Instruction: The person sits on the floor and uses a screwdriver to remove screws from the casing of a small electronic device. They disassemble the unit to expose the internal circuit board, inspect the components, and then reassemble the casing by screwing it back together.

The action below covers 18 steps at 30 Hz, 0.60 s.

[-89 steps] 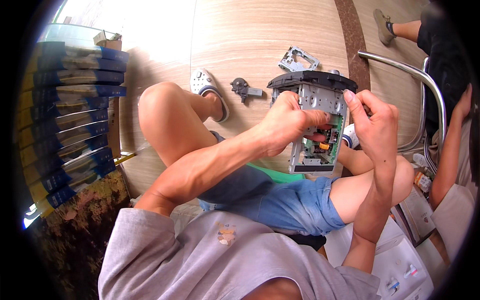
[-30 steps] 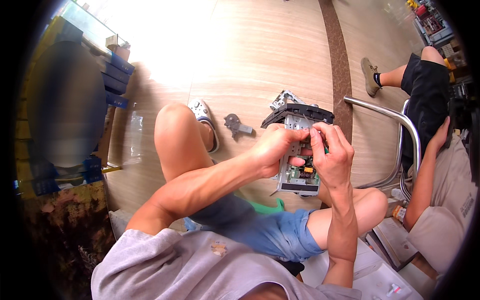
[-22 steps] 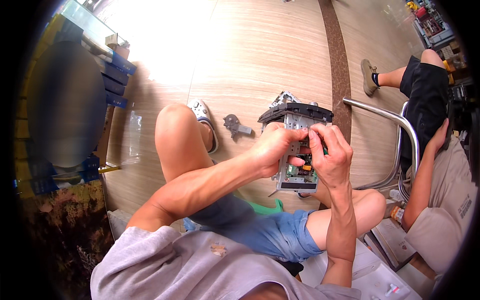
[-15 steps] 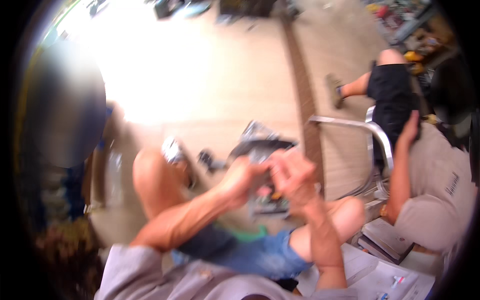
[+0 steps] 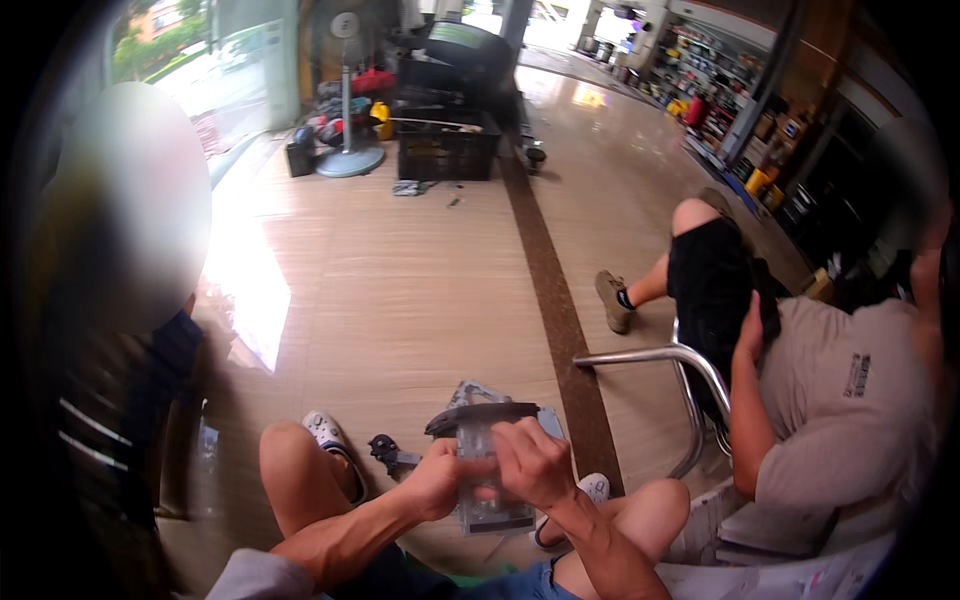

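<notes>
Both of my hands are raised over my lap, close together, with a clear, flat plastic packet (image 5: 490, 515) between them. My left hand (image 5: 437, 482) is closed at its left side, and a fingertip shows dimly through the plastic. With bent fingers, my right hand (image 5: 535, 462) pinches its upper right part. What the packet contains, if anything, is too blurred to tell. Just beyond it a black curved part (image 5: 480, 415) lies over a grey piece (image 5: 472, 392). A small black part (image 5: 384, 452) with a light stem sits on the floor left of my hands.
At right a person (image 5: 840, 390) sits by a chair with a bent metal tube (image 5: 640, 354). Another person in dark clothes (image 5: 120, 400) is at left. Farther off stand a fan (image 5: 347, 95), a black crate (image 5: 450, 150) and stocked shelves (image 5: 700, 70).
My view has tilted up, bringing the fan, crate and shelves into sight. My hands appear lower in the picture, still together. The clear plastic packet shows between them now; earlier it was blurred.
</notes>
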Motion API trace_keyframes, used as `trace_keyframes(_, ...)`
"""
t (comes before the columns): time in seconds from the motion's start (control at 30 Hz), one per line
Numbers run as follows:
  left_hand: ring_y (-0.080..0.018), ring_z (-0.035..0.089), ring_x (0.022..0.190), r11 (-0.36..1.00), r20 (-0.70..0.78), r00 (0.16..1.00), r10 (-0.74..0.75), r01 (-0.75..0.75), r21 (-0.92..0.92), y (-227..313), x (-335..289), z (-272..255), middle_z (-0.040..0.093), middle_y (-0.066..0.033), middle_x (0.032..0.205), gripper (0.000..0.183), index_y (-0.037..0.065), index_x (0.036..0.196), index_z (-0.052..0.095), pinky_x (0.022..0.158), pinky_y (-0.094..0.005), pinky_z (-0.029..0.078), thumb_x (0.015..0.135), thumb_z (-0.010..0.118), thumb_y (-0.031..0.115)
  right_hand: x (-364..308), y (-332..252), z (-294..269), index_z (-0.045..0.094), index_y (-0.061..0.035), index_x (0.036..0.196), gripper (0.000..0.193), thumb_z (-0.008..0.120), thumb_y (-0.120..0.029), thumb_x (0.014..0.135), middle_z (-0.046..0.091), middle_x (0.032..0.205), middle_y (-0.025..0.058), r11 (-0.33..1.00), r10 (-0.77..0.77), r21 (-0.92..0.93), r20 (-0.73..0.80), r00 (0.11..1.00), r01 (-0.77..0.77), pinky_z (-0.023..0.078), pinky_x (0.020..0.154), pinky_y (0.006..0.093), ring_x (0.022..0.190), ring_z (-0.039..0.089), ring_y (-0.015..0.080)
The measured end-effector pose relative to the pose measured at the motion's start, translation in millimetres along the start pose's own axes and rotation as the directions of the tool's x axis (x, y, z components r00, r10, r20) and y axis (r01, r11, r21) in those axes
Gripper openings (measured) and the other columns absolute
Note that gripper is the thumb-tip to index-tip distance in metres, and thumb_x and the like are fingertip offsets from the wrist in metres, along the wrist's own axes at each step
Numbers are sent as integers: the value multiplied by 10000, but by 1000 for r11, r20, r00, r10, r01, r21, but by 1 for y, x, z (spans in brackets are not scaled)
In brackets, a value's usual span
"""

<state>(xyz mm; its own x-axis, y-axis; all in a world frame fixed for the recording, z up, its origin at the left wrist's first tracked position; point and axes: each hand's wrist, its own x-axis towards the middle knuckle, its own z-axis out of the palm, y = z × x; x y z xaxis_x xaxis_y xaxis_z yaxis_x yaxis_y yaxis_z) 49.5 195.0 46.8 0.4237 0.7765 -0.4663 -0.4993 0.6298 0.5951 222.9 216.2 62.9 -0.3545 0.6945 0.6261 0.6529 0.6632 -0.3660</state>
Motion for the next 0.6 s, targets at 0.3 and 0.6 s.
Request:
trace_keyframes(0.3,-146,674,848,996,-31,999,28,-25,86,-14,-4,3,686,-63,998,128,8,1048,686,683,-265,600,926,654,33,-17,-15,6,686,-82,1004,102,673,-79,903,614,823,113,991,134,14,44,990,-135,528,567,419,668,653,339)
trace_keyframes(0.6,-145,680,777,973,71,990,124,-135,186,13,5,20,689,-80,908,74,-25,984,672,613,-274,619,931,634,11,12,-6,-2,669,-62,1036,130,665,-25,911,582,815,101,998,64,21,-52,997,-63,498,498,394,610,630,305)
